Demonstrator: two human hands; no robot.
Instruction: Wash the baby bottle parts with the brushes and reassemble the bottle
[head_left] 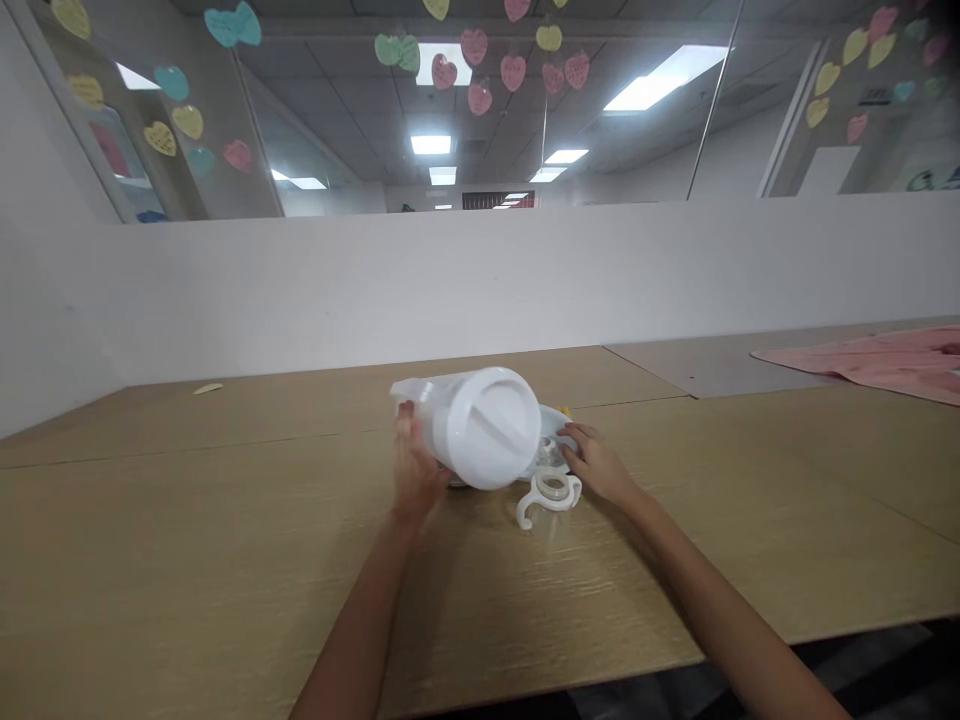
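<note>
A white-lidded translucent jug lies tilted on its side in the air, its round ridged lid turned toward me. My left hand is wrapped round the jug's body from the left. Behind the jug shows part of a pale blue dish with a small clear piece in front of it. The fingers of my right hand close on the dish's right edge. Just in front stands a small clear bottle with a white two-handled collar, its top open. The jug hides much of the dish.
The wooden table runs back to a white wall with a window above. A pink cloth lies at the far right. Toward the back left rests a small pale yellow piece. Heart-shaped notes stick to the glass.
</note>
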